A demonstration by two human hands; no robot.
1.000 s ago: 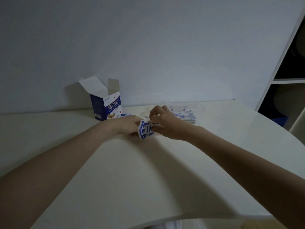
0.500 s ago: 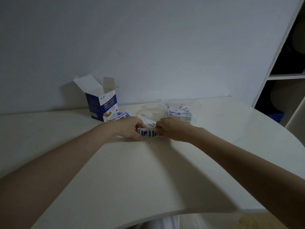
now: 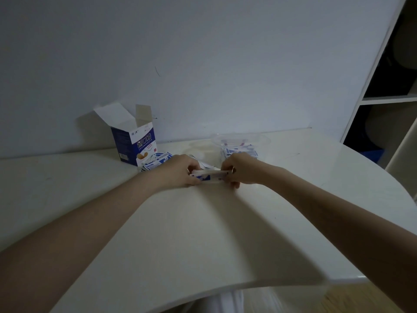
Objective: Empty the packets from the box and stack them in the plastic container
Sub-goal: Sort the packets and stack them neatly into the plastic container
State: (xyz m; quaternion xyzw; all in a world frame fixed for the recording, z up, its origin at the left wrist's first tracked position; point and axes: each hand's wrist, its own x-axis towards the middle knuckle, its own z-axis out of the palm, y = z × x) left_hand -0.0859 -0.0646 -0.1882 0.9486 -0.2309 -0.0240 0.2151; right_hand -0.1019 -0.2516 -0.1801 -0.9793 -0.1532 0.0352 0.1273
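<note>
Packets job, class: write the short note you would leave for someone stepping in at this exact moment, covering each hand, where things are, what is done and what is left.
Left hand and right hand each grip one end of a squared-up bundle of packets, held low over the white table.
The opened box stands upright at the back left, with loose packets lying on the table beside it.
Done: some packets already sit in the clear plastic container at the back right.
Left: place the held bundle in the container, then gather and stack the loose ones. Whether the box is empty cannot be seen.
</note>
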